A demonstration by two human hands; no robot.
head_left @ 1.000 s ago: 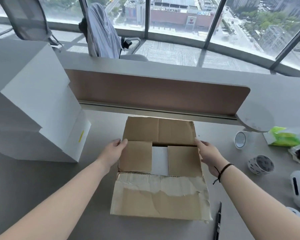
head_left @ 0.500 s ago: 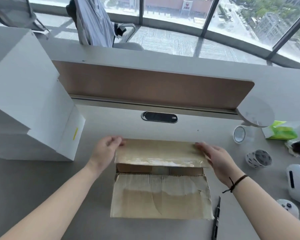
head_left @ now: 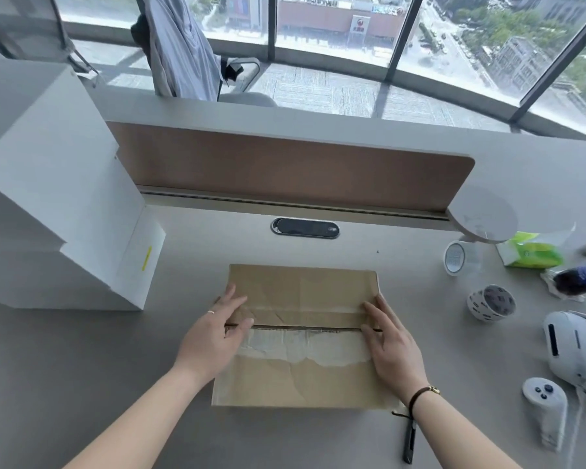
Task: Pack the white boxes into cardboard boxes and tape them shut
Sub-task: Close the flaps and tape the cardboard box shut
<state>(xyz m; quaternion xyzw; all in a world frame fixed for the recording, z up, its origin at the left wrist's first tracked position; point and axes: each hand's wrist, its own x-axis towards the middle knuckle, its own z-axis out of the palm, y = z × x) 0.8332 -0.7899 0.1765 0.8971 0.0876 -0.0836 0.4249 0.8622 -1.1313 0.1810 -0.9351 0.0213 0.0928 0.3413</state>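
A: Pressing both top flaps down, head view only. My left hand (head_left: 217, 328) lies flat over the left end of the seam, fingers spread, gripping nothing. My right hand (head_left: 391, 336) does the same at the right end, fingers loosely splayed.

B: Where's the cardboard box (head_left: 301, 336)?

A: Centre of the grey desk (head_left: 82, 384), flaps meeting along a dark seam. White boxes (head_left: 58, 204) stacked well apart at far left.

B: How will it handle?

A: Light, I'd judge. Worn cardboard, creased, top layer torn near the seam, so flaps are soft and may spring up. Hold it by pressing near the seam ends. Tape rolls (head_left: 491, 302) sit to the right, box cutter (head_left: 410, 441) near my right wrist.
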